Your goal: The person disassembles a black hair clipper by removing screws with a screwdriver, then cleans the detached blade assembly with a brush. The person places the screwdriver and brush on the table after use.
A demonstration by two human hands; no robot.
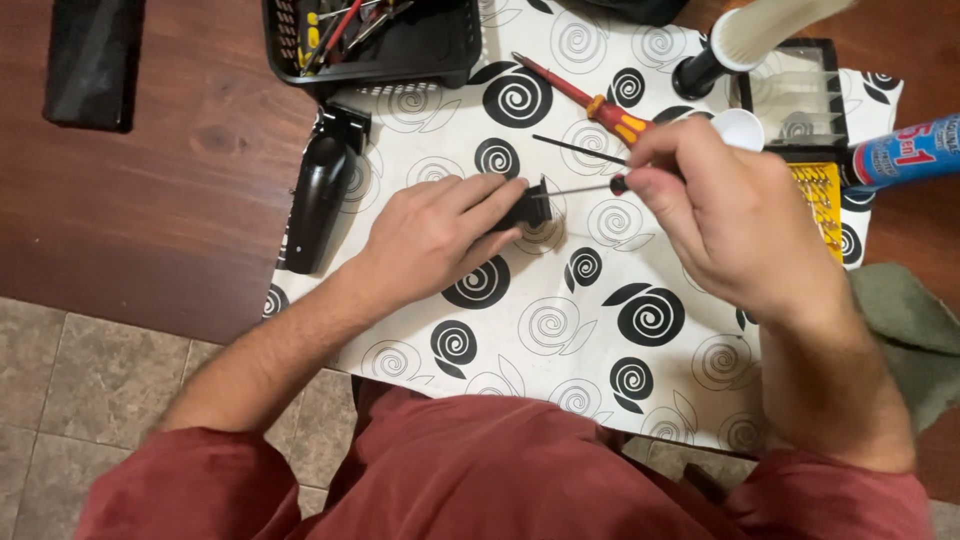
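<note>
Left hand (435,235) flat on a small black part (527,210), fingers pressed together over it, hiding most of its shape. Right hand (715,205) pinching a thin screwdriver (575,189), handle buried in the fist, metal tip touching the part just past the left fingertips. Beyond the right knuckles, a red-and-yellow screwdriver (585,98). Left of the left hand, a glossy black clipper body (320,195). Basket (430,45) cut off at top. Spiral-patterned cloth (560,320) underneath.

left hand (437,235) lies palm-down, fingers (490,200) extended; right hand (725,215) is raised, fingertips pinched together.
</note>
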